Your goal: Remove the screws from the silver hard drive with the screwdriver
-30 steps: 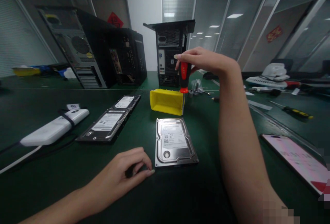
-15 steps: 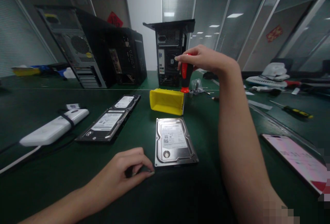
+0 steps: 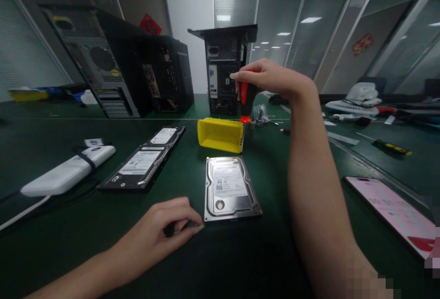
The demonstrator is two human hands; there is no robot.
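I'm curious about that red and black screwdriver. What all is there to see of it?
The screwdriver has a thick red and black handle, plastic or rubber by its look, with a bright red collar at the lower end. It stands nearly upright, its top gripped by the right hand. A thin grey line below, by the right edge of the yellow bin, looks like its shaft; the tip cannot be made out, nor whether it touches the bin.

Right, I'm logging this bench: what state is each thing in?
Red screwdriver, held handle up by the right hand
Left hand, curled, fingertips close
Silver drive, flat, label up
Dark drives, labels up
Yellow bin, open toward the camera
Phone, face up, screen lit
Yellow screwdriver, lying down
White device, banded in black
Computer towers, standing
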